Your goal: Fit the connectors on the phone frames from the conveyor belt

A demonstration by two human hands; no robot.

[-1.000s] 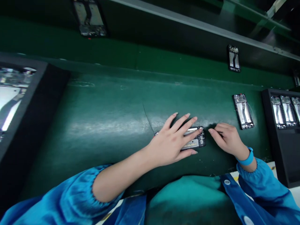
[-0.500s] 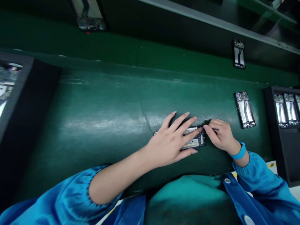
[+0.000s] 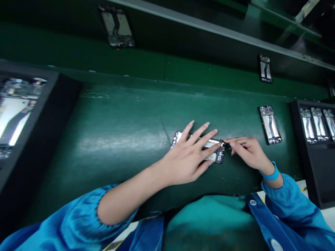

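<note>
Black-edged, the opened phone point(image 3: 220, 154) lies mostly crosswise under the spread left hand point(image 3: 184, 158), its right end angled slightly bodyward, just beside the right hand point(image 3: 251, 152), which pinches a thin tool point(image 3: 244, 143).

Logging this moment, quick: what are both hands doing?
Left hand: open, spread flat over the phone.
Right hand: closed around a thin tool.

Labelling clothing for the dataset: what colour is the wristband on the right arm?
The wristband is bright blue; the head view shows it best.
</note>
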